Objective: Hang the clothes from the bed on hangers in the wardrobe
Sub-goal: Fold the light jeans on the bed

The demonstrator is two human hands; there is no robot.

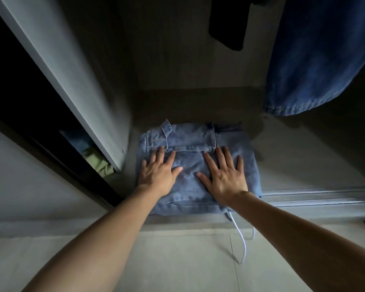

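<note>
Both palms flat on folded denim on the wardrobe floor (293, 148).

Left hand (158, 169) and right hand (226, 175) press spread, gripping nothing, on the folded denim garment (190, 148); its white drawstring (243, 243) trails over the edge and could snag when lifted, while the hanging blue garment (316, 60) crowds the right.

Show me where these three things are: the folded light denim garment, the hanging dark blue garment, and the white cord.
folded light denim garment (190, 135): head view, upper folded layer.
hanging dark blue garment (316, 60): head view, middle of the cloth.
white cord (241, 239): head view, loose part below the garment.
</note>
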